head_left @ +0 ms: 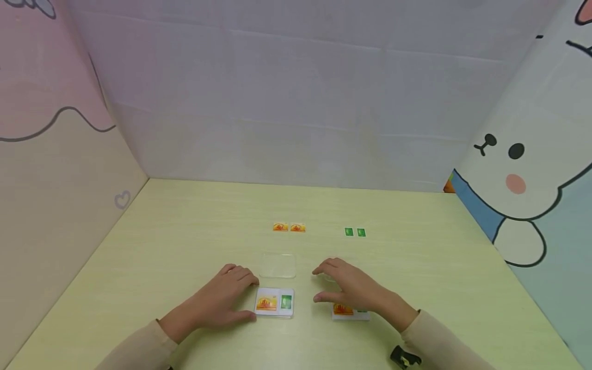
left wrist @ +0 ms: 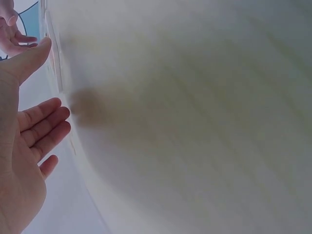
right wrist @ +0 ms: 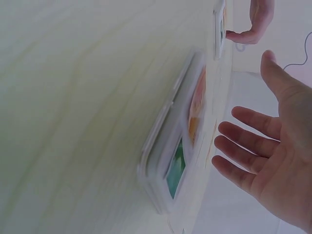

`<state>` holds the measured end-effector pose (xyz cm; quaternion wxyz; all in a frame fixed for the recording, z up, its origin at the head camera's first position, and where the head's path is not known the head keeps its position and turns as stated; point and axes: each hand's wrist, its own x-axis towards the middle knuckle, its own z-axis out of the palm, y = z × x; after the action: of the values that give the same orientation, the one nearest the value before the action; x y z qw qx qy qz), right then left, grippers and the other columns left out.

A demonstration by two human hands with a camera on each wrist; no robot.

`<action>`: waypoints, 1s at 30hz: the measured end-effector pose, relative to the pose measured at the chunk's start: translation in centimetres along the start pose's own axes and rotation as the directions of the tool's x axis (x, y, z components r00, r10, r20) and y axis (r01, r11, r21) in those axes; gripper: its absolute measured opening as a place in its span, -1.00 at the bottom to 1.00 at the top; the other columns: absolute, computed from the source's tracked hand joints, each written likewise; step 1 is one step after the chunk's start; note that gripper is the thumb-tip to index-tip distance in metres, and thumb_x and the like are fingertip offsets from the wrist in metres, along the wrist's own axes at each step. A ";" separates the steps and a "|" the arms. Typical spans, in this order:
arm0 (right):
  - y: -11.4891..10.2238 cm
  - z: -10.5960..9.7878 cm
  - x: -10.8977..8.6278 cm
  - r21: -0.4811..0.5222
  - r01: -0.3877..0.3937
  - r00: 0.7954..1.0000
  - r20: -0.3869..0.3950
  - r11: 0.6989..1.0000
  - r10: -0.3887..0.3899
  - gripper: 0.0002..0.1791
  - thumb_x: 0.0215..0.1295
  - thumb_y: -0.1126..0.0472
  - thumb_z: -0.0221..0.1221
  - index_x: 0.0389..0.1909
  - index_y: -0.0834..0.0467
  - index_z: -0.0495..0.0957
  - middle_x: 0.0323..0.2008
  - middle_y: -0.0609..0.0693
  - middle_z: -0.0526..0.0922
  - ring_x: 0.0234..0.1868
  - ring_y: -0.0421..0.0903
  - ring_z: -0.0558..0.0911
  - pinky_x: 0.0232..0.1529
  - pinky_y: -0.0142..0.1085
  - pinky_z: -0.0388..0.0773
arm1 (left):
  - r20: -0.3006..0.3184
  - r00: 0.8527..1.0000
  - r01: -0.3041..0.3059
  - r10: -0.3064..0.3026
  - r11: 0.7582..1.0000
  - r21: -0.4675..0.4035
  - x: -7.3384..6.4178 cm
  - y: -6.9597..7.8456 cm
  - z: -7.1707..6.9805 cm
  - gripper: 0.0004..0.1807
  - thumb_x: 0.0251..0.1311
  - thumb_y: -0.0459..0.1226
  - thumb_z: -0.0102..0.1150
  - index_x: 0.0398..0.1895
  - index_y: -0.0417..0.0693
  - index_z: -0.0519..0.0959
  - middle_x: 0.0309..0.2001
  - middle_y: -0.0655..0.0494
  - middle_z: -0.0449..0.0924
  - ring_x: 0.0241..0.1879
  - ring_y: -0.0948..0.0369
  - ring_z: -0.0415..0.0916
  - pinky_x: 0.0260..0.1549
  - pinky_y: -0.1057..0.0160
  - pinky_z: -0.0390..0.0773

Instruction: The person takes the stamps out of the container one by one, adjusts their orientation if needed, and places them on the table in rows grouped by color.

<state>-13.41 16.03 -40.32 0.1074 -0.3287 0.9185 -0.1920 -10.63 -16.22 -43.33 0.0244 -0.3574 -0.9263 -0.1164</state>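
Observation:
In the head view a flat white case (head_left: 274,302) bears an orange picture and a green one side by side. My left hand (head_left: 225,298) is beside it, thumb and fingertips at its left edge, fingers fairly straight. A second such case (head_left: 351,314), partly covered by my right hand in the head view, shows its orange and green pictures in the right wrist view. Over it hovers my right hand (head_left: 353,288), thumb and fingers spread with nothing between them. Beyond the left case lies a clear plastic cover (head_left: 277,265). Another clear piece (head_left: 330,278) is mostly hidden behind my right hand.
Two small orange picture pieces (head_left: 298,227) lie side by side farther back on the pale wooden table (head_left: 208,226). Two small green ones (head_left: 349,232) are to their right. A black object (head_left: 404,357) shows by my right sleeve. Walls stand at the back and both sides.

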 end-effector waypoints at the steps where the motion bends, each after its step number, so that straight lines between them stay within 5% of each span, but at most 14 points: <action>1: 0.0 0.0 0.0 0.003 0.001 1.000 0.004 1.000 -0.001 -0.41 0.18 -0.25 0.19 0.09 0.05 0.52 0.06 -0.11 0.57 0.11 -0.15 0.51 0.16 -0.16 0.49 | 0.004 1.000 0.001 -0.001 1.000 0.001 0.0 0.0 0.1 -0.39 0.04 0.21 0.24 0.01 0.01 0.50 -0.04 0.25 0.55 0.04 0.24 0.45 0.17 0.07 0.30; 30: -0.9 0.0 0.9 0.003 0.046 0.999 -0.002 0.999 -0.046 -0.45 0.18 -0.18 0.23 0.09 0.07 0.52 0.07 -0.10 0.57 0.11 -0.15 0.52 0.16 -0.17 0.50 | 0.044 0.999 0.012 -0.011 1.000 -0.022 0.7 1.0 0.1 -0.43 0.02 0.12 0.32 0.01 -0.01 0.51 -0.04 0.23 0.55 0.02 0.22 0.43 0.18 0.02 0.30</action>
<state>-13.61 14.80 -40.04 0.1024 -0.3495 0.9105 -0.1960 -10.46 -15.05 -43.12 -0.0008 -0.3549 -0.9273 -0.1189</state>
